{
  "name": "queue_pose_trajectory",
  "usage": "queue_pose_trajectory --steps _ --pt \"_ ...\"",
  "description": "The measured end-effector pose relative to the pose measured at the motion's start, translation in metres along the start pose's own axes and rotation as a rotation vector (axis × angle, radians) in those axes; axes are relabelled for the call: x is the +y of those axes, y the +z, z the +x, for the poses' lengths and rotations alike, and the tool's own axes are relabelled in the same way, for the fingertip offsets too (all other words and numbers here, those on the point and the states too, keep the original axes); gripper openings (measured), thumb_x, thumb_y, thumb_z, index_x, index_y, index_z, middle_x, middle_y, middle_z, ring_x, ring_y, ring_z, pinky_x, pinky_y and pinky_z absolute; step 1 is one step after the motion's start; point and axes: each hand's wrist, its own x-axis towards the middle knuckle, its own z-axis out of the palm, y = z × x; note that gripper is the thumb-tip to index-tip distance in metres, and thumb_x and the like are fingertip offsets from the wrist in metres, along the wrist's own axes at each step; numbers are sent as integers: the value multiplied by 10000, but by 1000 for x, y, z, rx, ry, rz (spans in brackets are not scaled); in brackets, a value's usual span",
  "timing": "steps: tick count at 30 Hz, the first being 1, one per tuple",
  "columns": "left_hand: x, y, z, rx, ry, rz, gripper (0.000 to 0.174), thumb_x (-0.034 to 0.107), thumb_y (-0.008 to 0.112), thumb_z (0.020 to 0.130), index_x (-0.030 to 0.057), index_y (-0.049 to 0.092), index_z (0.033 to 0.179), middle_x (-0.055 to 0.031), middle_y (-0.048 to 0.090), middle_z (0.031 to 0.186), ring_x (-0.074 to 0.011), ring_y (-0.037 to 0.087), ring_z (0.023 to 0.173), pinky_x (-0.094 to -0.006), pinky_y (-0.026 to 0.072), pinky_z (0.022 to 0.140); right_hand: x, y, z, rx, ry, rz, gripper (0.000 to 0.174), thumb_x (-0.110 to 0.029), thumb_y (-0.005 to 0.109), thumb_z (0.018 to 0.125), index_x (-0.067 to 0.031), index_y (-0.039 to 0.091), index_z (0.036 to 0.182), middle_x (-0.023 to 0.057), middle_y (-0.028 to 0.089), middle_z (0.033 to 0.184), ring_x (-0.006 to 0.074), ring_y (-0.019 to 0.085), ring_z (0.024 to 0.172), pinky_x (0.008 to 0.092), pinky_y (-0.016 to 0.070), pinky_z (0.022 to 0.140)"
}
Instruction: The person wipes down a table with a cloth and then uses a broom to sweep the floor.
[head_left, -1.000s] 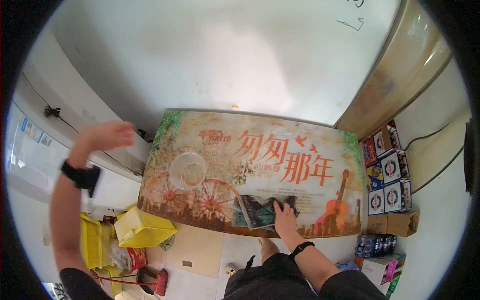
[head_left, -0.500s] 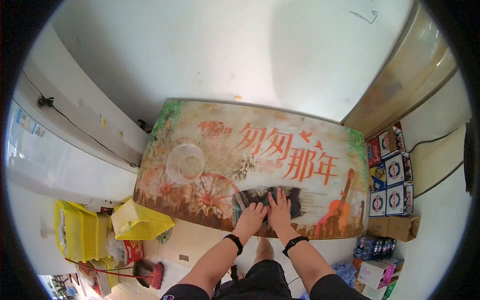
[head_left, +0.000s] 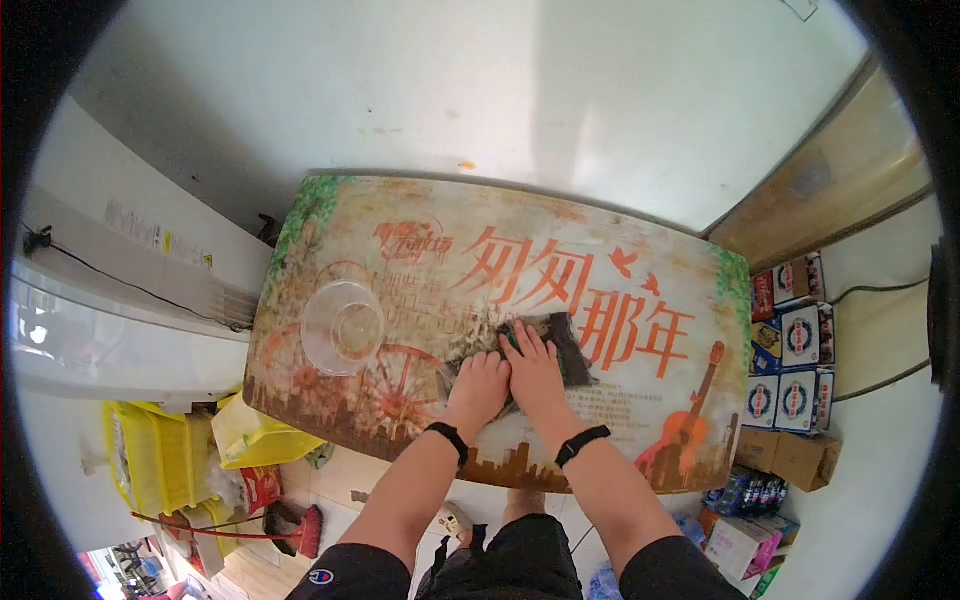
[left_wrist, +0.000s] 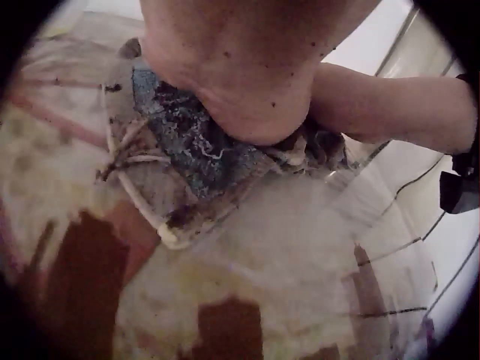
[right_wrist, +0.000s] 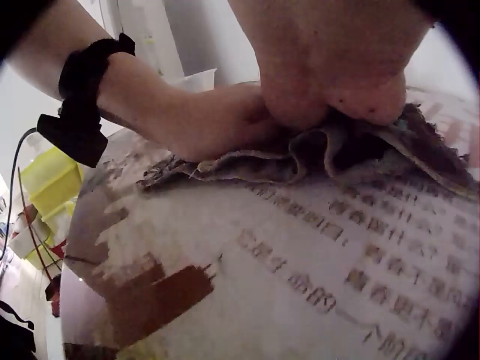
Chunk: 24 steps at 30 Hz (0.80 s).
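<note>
A worn dark cloth [head_left: 570, 348] lies folded and rumpled on the printed tabletop [head_left: 600, 210], near its middle. My left hand [head_left: 480, 390] grips the left part with bent fingers, close beside the other hand. My right hand [head_left: 537, 372] presses the cloth down, its fingers stretched forward over it. In the left wrist view, the cloth [left_wrist: 202, 142] shows a bluish-black patch and a pale frayed hem, partly hidden under the hands. From the right wrist view, wavy folds of cloth [right_wrist: 300, 161] bulge along its near edge.
A clear plastic bowl [head_left: 318, 345] stands on the table's left part. Yellow bins [head_left: 150, 465] and a red broom [head_left: 306, 530] are on the floor at left. Stacked boxes [head_left: 800, 335] and bottle packs [head_left: 752, 492] line the right. A white wall [head_left: 420, 90] rises behind.
My left hand, raised at the left a second ago, came down onto the cloth beside the right hand. Both hands then moved the cloth from the table's near edge toward its middle.
</note>
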Motion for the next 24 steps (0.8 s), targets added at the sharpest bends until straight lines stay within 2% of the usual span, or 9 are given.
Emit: queue_pose_trajectory --steps 2,6,8,9,11,16,18,19,24 --pt "-9 0 12 32 -15 36 164 154 515 838 32 529 946 -104 504 933 -262 498 913 -371 411 813 1 -2 19 -4 -12 2 438 -149 411 957 -162 386 1394 90 216 1514 266 213 1389 488 222 1113" --pt "-17 -14 36 -122 -153 -26 212 133 490 855 -6 557 1000 -141 553 989 -296 543 948 -385 461 809 -3 -14 46 -5 -12 17 440 -136 424 938 -142 408 1377 92 247 1501 271 247 1369 468 251 1102" --pt "-17 -14 38 -224 -186 -54 222 141 507 842 -17 575 982 -170 577 969 -322 565 919 -407 486 776 -1 -19 45 35 -36 22 432 -110 469 895 -146 487 1325 103 337 1449 306 366 1281 454 325 1050" --pt "-15 -18 35 -209 -180 -42 222 141 507 842 -17 575 982 -170 577 969 -322 565 919 -407 486 776 0 -24 35 51 -36 33 453 -64 501 853 -146 512 1298 109 382 1407 313 423 1203 422 385 1000" --pt "0 -18 9 -269 -150 -29 183 153 525 835 11 592 931 -154 584 930 -308 572 931 -411 496 759 1 -22 1 45 -14 -6 462 -53 513 841 -137 511 1296 116 391 1396 312 428 1191 409 401 983" --pt "39 -22 -65 -331 -100 -200 290 135 543 814 -40 552 1044 -183 578 1029 -334 551 990 -422 455 865 -11 6 -109 57 -39 -93 487 -54 533 828 -85 478 1311 134 370 1411 323 434 1188 400 416 969" --pt "51 -16 -96 -16 -64 -41 402 120 541 813 -50 508 1176 -196 502 1222 -332 462 1163 -416 387 974 -17 10 -123 54 -41 -99 491 -61 527 833 -63 464 1320 135 360 1420 327 431 1201 405 410 977" --pt "52 -9 -104 -108 -39 44 509 124 534 819 -53 439 1287 -200 360 1395 -336 317 1311 -410 306 1060 -21 15 -123 51 -42 -111 489 -67 517 843 -50 449 1327 133 342 1436 331 414 1230 408 402 989" --pt "50 -3 -97 -193 -114 9 550 142 515 838 -67 386 1330 -206 301 1449 -325 230 1376 -396 262 1097 -25 12 -94 -105 -38 -162 474 -83 489 874 -22 423 1339 131 299 1470 336 349 1308 418 377 1022"
